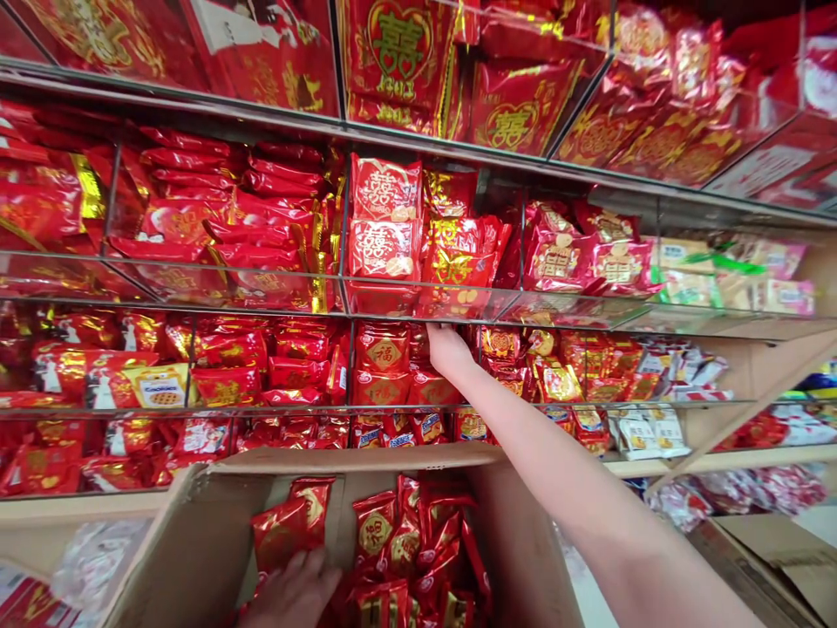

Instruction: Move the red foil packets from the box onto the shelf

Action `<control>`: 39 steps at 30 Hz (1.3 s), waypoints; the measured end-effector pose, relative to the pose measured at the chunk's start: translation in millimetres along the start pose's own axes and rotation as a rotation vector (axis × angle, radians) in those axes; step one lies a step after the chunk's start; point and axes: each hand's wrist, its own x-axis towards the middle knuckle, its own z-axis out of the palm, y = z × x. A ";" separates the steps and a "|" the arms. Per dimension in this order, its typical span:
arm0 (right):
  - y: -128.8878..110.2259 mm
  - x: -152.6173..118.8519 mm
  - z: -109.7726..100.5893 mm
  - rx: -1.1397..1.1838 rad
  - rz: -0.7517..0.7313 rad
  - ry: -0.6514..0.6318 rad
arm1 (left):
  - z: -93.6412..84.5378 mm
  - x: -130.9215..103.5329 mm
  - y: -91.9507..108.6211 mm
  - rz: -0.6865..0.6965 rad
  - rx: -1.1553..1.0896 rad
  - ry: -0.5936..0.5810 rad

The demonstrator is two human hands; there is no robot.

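Down in an open cardboard box [523, 532], my left hand [294, 589] touches red packets [281, 528] at the box's left side; blur hides how its fingers lie. More red packets with gold print [398, 549] fill the middle of the box. My right hand [451, 351] reaches into a shelf compartment beside red packets with a gold diamond [383, 351]. Its fingertips are hidden behind the shelf edge and packets, so what they hold, if anything, does not show.
Shelves with clear dividers [432, 301] run across the view, stocked with mostly red packets. White packets [650, 432] sit on the lower right shelf. Another cardboard box [751, 567] stands at the lower right, and a clear plastic bag [98, 558] lies at the lower left.
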 end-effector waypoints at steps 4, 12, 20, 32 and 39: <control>-2.4 -40.3 -12.8 0.054 -0.044 0.102 | -12.7 18.5 0.5 -0.110 0.196 0.237; -39.2 -159.8 -22.8 0.355 -0.583 0.088 | -11.1 43.6 -45.6 -0.223 0.093 0.222; -52.2 -202.3 -13.8 0.606 -0.406 -0.142 | -45.9 1.5 -18.8 0.009 -0.202 0.254; -58.8 -196.6 -15.6 0.919 -0.077 -0.090 | -56.7 -22.0 52.8 0.162 -1.158 0.587; -59.7 -202.4 -18.9 1.141 -0.140 -0.199 | -58.9 -23.0 52.0 0.174 -1.082 0.640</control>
